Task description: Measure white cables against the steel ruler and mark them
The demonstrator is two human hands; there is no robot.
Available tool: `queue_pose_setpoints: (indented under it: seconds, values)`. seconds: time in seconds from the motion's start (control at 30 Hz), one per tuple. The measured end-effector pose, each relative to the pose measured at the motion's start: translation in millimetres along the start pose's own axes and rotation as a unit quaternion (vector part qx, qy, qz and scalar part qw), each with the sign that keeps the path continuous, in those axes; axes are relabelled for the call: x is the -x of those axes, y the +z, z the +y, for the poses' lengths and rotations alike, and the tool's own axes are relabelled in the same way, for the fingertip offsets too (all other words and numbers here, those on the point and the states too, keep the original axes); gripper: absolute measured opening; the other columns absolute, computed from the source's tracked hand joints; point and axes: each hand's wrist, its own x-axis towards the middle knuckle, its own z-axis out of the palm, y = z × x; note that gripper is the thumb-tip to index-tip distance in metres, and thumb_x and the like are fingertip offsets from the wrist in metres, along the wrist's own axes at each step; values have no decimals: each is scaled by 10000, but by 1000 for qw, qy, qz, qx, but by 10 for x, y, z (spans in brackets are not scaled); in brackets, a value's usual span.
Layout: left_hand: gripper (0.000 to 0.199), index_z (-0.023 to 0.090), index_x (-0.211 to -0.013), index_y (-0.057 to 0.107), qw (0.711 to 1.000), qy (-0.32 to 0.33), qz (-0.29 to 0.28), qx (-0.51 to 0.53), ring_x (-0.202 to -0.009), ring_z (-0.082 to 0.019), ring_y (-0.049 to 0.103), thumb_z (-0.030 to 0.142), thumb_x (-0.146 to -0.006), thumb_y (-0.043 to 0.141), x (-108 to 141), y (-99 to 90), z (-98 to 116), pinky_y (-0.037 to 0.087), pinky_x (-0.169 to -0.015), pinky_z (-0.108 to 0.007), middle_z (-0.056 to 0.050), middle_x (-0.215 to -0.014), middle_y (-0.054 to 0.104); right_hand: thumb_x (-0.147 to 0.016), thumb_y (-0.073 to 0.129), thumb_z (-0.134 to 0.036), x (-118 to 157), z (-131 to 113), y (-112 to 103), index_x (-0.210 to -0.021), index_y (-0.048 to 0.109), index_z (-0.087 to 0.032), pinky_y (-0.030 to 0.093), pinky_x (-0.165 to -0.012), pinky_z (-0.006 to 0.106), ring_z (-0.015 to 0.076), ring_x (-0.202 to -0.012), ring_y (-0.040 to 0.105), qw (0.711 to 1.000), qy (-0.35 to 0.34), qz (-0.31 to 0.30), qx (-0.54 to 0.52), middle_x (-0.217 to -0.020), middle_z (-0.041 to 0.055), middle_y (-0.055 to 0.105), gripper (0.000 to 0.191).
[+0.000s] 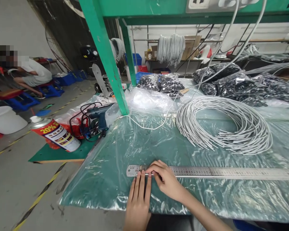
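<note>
A long steel ruler point(195, 171) lies across the plastic-covered green table, parallel to its front edge. My left hand point(140, 195) is flat, with straight fingers whose tips touch the ruler's lower edge near its left end. Just to the right, my right hand point(167, 181) bends its fingers into a pinch over the ruler, close to the left fingertips. A thin pale sliver shows between the two hands; what the pinch holds is hidden. Behind the ruler, a coil of grey-white cable point(252, 128) rests on the table, its cut ends facing me.
A green metal post point(106, 57) rises at the table's back left. Left of it are a spray can point(56, 133) and a corded power tool point(100, 118). Bags of black parts point(243, 85) line the back. A seated person point(36, 72) is far left.
</note>
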Motion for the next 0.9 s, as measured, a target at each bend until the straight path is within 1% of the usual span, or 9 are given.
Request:
queue_pose_setpoints:
  seconds: [0.13,0.3,0.37,0.47,0.53,0.6,0.7,0.83,0.9]
  values:
    - [701,142,-1306,484,999,-8,-4,37,-1293,-257,433,34,-618,399,13,11,-16,203,-1169,-358,-101,-1337,533,-830,398,29,-15,-13,-6,-963,616,-216,448,-800,307,162,-877,535,1000,-2,0,8,-921,19,619,354]
    - [807,152,-1303,487,996,-34,3,82,-1304,-263,407,89,-501,427,37,42,-10,202,-1147,-345,-95,-1333,526,-868,420,-5,-18,-35,-10,-975,630,-231,438,-822,328,166,-893,533,1000,12,-10,23,-927,17,619,327]
    - [797,156,-1321,468,996,-40,0,82,-1299,-268,412,108,-527,432,39,48,-21,208,-1139,-352,-96,-1347,513,-883,421,-23,-15,-41,-15,-998,631,-243,435,-820,336,173,-922,530,999,10,-6,37,-958,23,618,325]
    - [679,152,-1358,422,999,-4,-8,47,-1269,-277,444,164,-679,428,32,52,-56,241,-1110,-366,-111,-1362,501,-887,438,-52,-13,-32,-22,-1044,613,-242,431,-887,374,199,-1074,513,998,-10,14,63,-1099,51,599,303]
    - [575,154,-1388,375,999,2,-15,47,-1273,-283,442,281,-827,365,24,60,-77,270,-1088,-381,-116,-1376,490,-870,455,-53,-13,-14,-23,-1075,595,-237,404,-976,412,217,-1221,452,997,-23,19,73,-1205,60,574,309]
    - [590,166,-1408,339,997,-9,-15,70,-1290,-288,425,456,-910,210,17,75,-84,284,-1073,-399,-112,-1388,481,-857,462,-53,-15,5,-23,-1105,582,-236,370,-1039,432,218,-1315,383,997,-25,11,77,-1269,54,558,331]
    - [745,182,-1420,315,996,-20,-19,88,-1304,-291,411,605,-877,30,13,103,-80,288,-1060,-417,-107,-1400,470,-853,458,-65,-24,13,-24,-1136,576,-232,344,-1077,437,209,-1357,347,997,-17,1,82,-1318,44,545,349]
    - [791,165,-1429,286,995,1,-18,94,-1294,-315,416,675,-855,100,32,154,-125,292,-1047,-422,-126,-1399,468,-834,468,-68,-46,2,-28,-1124,595,-233,321,-1101,413,193,-1355,354,996,-11,-2,86,-1337,28,540,357]
    - [755,146,-1425,293,996,15,-11,88,-1282,-323,426,641,-876,140,42,191,-187,278,-1056,-421,-144,-1389,474,-828,472,-75,-56,5,-29,-1120,604,-238,310,-1109,397,185,-1346,366,996,-12,-1,88,-1336,19,541,359]
